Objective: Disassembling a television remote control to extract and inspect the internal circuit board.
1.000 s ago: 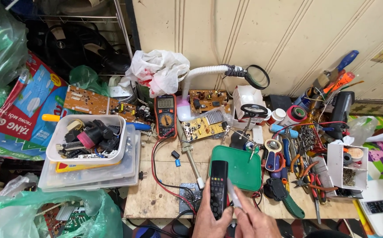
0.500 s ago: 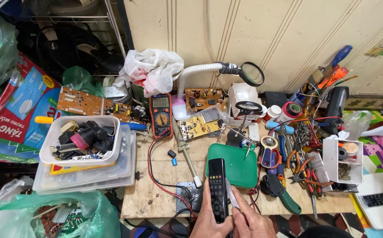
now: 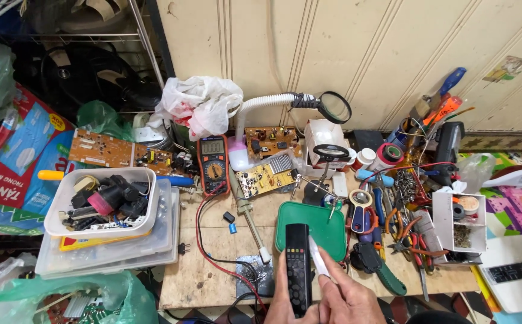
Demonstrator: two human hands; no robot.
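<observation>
My left hand (image 3: 285,303) holds a long black remote control (image 3: 297,264) upright at the bottom middle of the view, over the near edge of the wooden workbench (image 3: 213,264). My right hand (image 3: 352,300) grips a thin white tool (image 3: 319,258) whose tip rests against the remote's right side. Just behind the remote lies a green tray (image 3: 324,222). Both hands are cut off by the frame's lower edge.
An orange multimeter (image 3: 213,156) with red and black leads, circuit boards (image 3: 265,175), a flexible white magnifier lamp (image 3: 333,107), and a white bin of parts (image 3: 102,201) on clear boxes stand on the left. Pliers, cutters and screwdrivers (image 3: 405,237) crowd the right.
The view has shifted slightly. My hands with the remote and white tool sit a little lower in the frame; the tool stays against the remote's right side.
</observation>
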